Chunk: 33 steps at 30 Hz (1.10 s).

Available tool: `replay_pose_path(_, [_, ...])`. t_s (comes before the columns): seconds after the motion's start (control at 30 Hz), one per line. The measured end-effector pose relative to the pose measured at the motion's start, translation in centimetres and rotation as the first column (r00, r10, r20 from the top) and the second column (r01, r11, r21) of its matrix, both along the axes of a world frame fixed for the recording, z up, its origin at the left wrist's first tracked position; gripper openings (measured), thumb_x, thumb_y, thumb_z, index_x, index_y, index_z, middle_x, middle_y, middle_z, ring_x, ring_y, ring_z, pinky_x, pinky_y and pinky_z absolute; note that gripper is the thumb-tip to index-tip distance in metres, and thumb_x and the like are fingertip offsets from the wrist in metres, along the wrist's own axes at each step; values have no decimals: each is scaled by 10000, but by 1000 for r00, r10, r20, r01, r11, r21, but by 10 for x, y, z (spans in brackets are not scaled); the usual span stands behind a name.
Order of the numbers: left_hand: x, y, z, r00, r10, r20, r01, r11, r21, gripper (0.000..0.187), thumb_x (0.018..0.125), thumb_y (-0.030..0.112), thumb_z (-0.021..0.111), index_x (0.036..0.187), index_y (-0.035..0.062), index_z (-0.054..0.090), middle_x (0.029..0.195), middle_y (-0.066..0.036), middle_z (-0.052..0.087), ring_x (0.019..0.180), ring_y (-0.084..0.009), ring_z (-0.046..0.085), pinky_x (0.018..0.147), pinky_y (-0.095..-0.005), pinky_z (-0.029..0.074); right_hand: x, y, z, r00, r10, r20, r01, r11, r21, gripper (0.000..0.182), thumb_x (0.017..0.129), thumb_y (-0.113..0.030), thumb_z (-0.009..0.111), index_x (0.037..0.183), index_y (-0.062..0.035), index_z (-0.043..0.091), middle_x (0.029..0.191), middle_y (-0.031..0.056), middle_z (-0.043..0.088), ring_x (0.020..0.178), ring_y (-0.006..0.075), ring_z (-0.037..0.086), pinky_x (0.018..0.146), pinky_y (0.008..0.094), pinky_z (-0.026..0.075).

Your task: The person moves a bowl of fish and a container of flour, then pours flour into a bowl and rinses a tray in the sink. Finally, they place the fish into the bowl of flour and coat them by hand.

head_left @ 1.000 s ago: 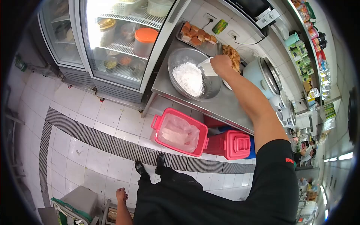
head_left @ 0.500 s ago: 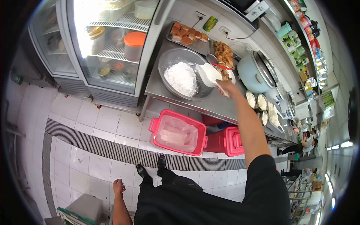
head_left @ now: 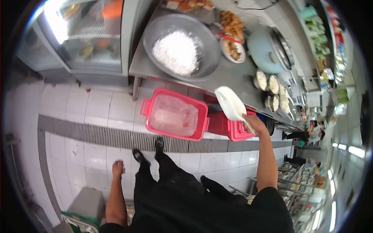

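My right hand [head_left: 254, 125] is closed round the handle of a white plastic scoop [head_left: 232, 103]. The scoop is in the air in front of the table edge, above the lidded pink bin [head_left: 237, 128], and no powder shows in it. A large grey metal bowl [head_left: 211, 46] on the steel table holds a heap of white powder [head_left: 176, 52]. On the floor below stands an open pink tub [head_left: 204, 132] lined with a clear plastic bag [head_left: 175, 116]. My left hand [head_left: 118, 168] hangs low over the floor tiles, holding nothing, its fingers loosely bent and slightly apart.
Behind the bowl are a tray of orange-brown pieces [head_left: 190, 4] and a plate of browned food [head_left: 232, 25]. A large pale-blue pot [head_left: 264, 50] and several filled containers [head_left: 261, 80] stand further right. A glass-door fridge [head_left: 91, 42] is at left; a floor grate [head_left: 97, 130] runs below.
The right hand has drawn the scoop away from the bowl, over the table edge and toward me. My view has shifted, and the left hand's fingers look a little looser.
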<state>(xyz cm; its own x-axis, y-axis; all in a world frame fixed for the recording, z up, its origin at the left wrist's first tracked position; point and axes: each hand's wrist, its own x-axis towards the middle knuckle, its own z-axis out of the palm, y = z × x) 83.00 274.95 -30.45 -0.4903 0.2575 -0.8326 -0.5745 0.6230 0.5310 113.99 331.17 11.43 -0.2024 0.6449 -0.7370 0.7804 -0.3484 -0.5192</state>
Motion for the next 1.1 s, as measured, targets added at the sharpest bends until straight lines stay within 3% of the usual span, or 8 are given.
replay_pose_path(0.13, [-1,92,-15,985,-79,-151,89,994,57,395,863,309,547,1076,-14,620,784,-152,663,675,-229,633,632,-345,494,-1,6,-91,890,256,377,-253,966,-58,414,912,-411,586,860,-7,659,589,71,584,420,144,513,409,287,418])
replay_pose_path(0.2, [-3,153,-23,914,-215,-344,223,975,-15,423,901,331,531,1155,-1,593,970,-221,669,946,-358,641,831,-398,490,-10,24,-185,675,596,435,-596,788,-154,479,890,-468,569,859,4,642,611,92,592,441,163,537,418,318,436])
replay_pose_path(0.33, [-10,264,-25,774,-134,-619,205,978,44,495,890,238,580,1330,45,460,1316,-230,484,1150,-398,515,954,-414,432,-60,33,-387,201,693,692,-918,381,-115,426,842,-404,570,915,1,678,907,189,692,806,305,690,704,410,546])
replay_pose_path(0.4, [-14,298,-43,706,-94,-702,210,974,80,546,919,279,573,1389,66,393,1358,-254,420,1232,-417,443,998,-424,403,-111,19,-451,61,640,766,-910,351,-221,342,839,-329,558,924,-30,700,1002,201,681,957,334,666,807,419,537])
replay_pose_path(0.53, [-8,325,-87,745,-27,-667,183,969,166,567,931,274,561,1428,99,350,1385,-250,385,1262,-423,413,1011,-426,396,-154,20,-578,-419,630,654,-845,-5,-535,261,882,-215,538,1060,-125,708,1115,96,681,1019,246,663,779,388,553])
replay_pose_path(0.77, [-5,326,-99,745,45,-665,114,974,194,609,882,352,616,1408,141,393,1367,-204,409,1132,-378,535,883,-420,492,-111,5,-706,-425,629,650,-837,0,-547,262,903,-211,535,1053,-82,707,1098,127,680,991,273,670,804,403,546])
replay_pose_path(0.9, [-5,323,-101,766,85,-637,98,964,247,626,860,298,653,1405,119,403,1350,-227,421,1182,-386,490,949,-428,439,-81,-22,-769,-16,750,662,-974,139,-181,313,881,-299,529,880,-23,678,930,158,700,828,281,693,628,407,552])
replay_pose_path(1.1, [-3,323,-104,819,92,-567,82,958,274,682,832,290,675,1423,104,390,1349,-268,392,1246,-420,434,1006,-461,400,-96,-31,-771,137,839,527,-949,263,-173,309,874,-293,534,855,-17,672,871,147,690,765,266,678,599,395,535])
